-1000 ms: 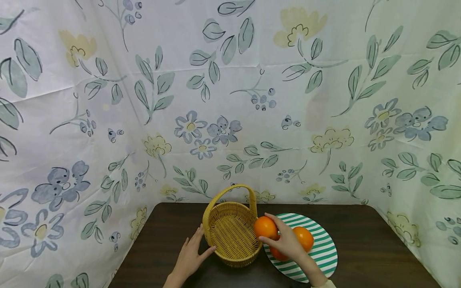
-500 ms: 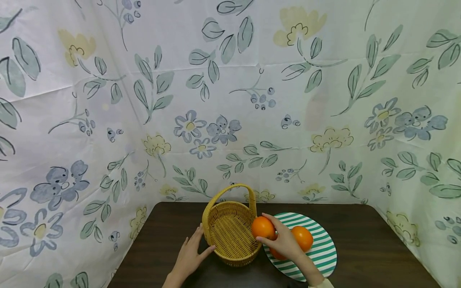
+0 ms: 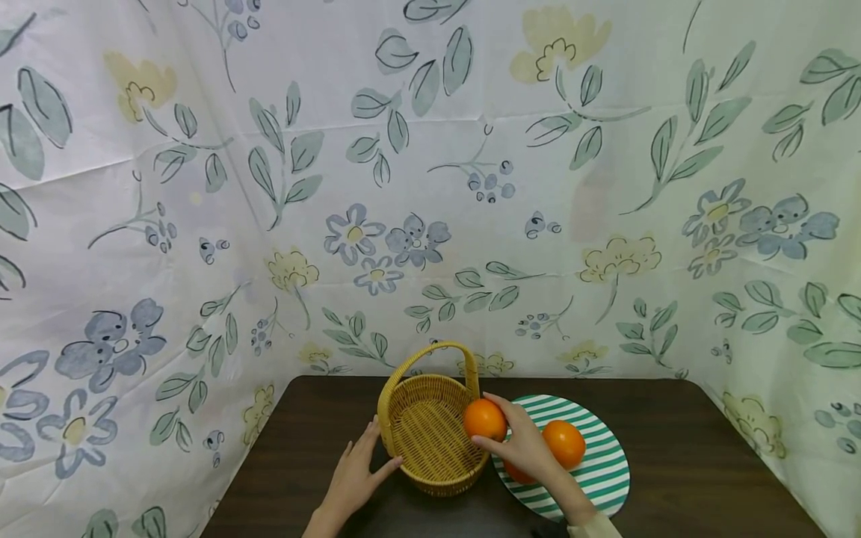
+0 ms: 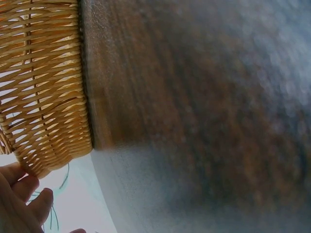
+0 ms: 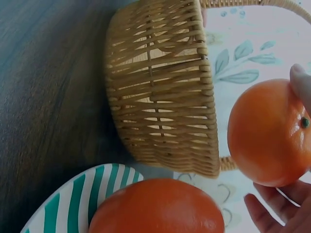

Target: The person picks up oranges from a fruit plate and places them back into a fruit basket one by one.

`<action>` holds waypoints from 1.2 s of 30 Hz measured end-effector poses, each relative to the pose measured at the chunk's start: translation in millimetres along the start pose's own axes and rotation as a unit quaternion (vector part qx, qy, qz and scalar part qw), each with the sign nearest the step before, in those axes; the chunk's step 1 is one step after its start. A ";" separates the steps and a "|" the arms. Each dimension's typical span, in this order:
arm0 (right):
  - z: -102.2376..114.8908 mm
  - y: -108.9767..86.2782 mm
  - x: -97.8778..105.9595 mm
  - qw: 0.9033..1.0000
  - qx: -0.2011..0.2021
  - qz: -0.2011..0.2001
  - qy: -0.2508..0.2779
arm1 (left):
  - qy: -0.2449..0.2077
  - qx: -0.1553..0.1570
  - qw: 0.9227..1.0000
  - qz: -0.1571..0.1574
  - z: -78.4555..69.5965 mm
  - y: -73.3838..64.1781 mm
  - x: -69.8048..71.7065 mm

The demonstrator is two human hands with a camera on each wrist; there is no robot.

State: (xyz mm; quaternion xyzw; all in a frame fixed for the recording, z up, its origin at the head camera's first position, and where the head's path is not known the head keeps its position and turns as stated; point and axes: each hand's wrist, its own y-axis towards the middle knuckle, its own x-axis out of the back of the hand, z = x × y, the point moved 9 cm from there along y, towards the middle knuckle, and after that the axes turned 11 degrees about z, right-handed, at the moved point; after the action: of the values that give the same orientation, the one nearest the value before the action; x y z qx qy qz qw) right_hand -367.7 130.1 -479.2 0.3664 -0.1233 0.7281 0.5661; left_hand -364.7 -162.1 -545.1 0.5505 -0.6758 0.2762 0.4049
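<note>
A yellow wicker basket [image 3: 437,441] with a tall arched handle stands on the dark table, nothing inside it. My left hand [image 3: 356,474] rests against its left side, fingers spread and fairly straight, thumb near the front rim. In the left wrist view, the fingertips touch the basket's woven wall [image 4: 43,87]. My right hand [image 3: 525,444] grips an orange [image 3: 484,420] between thumb and fingers, at the basket's right rim. The right wrist view shows this orange [image 5: 269,133], with its green stem end, held just above the rim level.
Right of the basket lies a round plate [image 3: 602,474] with green and white stripes. On it sit an orange [image 3: 563,444] and another orange [image 3: 518,473] partly hidden by my right hand. A floral cloth [image 3: 430,187] hangs behind the dark wooden table [image 3: 679,448].
My right hand has moved slightly left with the orange, from over the plate's edge to the basket's right rim. The left hand stays on the basket.
</note>
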 end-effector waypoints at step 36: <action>18.1 23.3 -35.6 0.999 0.050 0.009 -0.008 | 0.001 -0.003 1.000 -0.004 3.0 0.6 -0.8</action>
State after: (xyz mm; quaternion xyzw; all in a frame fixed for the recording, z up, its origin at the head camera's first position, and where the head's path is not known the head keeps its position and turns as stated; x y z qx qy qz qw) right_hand -378.7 85.5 -485.0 0.3989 -0.0945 0.7357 0.5392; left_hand -366.0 -164.0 -547.4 0.5516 -0.6743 0.2729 0.4081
